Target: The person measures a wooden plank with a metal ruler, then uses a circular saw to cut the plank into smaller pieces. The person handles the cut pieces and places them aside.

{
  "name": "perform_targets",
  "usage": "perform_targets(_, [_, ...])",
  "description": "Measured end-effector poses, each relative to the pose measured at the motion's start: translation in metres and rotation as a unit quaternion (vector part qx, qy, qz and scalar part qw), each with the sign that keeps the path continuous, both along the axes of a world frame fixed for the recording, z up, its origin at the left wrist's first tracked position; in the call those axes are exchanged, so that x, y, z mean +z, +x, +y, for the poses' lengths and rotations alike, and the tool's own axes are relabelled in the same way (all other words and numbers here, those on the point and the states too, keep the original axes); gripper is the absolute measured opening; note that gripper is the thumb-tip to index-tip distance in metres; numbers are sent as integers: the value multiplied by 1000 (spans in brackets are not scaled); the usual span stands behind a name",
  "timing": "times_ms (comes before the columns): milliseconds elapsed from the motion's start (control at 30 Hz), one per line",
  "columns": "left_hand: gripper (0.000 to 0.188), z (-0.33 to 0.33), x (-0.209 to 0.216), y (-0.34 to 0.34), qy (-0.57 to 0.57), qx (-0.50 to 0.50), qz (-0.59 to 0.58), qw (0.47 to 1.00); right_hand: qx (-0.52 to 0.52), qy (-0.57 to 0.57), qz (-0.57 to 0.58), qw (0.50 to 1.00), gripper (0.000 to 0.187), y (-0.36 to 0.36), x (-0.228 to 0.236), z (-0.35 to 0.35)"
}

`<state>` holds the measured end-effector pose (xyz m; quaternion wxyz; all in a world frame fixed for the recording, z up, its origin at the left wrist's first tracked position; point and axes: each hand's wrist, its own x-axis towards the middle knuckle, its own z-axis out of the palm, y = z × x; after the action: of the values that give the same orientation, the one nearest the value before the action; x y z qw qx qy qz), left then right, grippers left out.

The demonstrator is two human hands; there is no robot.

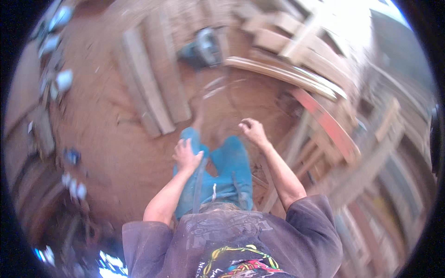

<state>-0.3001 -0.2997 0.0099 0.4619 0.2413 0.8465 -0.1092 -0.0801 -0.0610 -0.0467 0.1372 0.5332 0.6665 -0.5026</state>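
I look straight down my own body: a dark printed shirt and blue trousers over a red dirt floor. My left hand hangs by my left thigh with loosely curled fingers and holds nothing. Out in front of my right leg, my right hand has its fingers closed in a loose fist, with nothing seen in it. The picture is blurred by motion.
Long wooden planks lie on the floor ahead left. A blue-grey power tool sits beyond them. Stacked timber and a red-edged board crowd the right side. Small pale scraps lie along the left wall.
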Motion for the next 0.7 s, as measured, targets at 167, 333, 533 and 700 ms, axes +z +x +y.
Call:
perform_targets(167, [103,-3,15,0,24,-46,-26,998,-139,166,-16,976,38,99,198,3])
perform_targets(333, [100,-3,28,-26,101,-42,-81,991,-123,552,-146,812,62,158,389,-14])
perform_targets(533, [91,35,76,-5,175,-19,-99,979,-370,369,-175,835,101,231,390,-88])
perform_targets(700, [88,48,79,38,227,42,-155,960,-422,294,-58,856,94,247,388,-129])
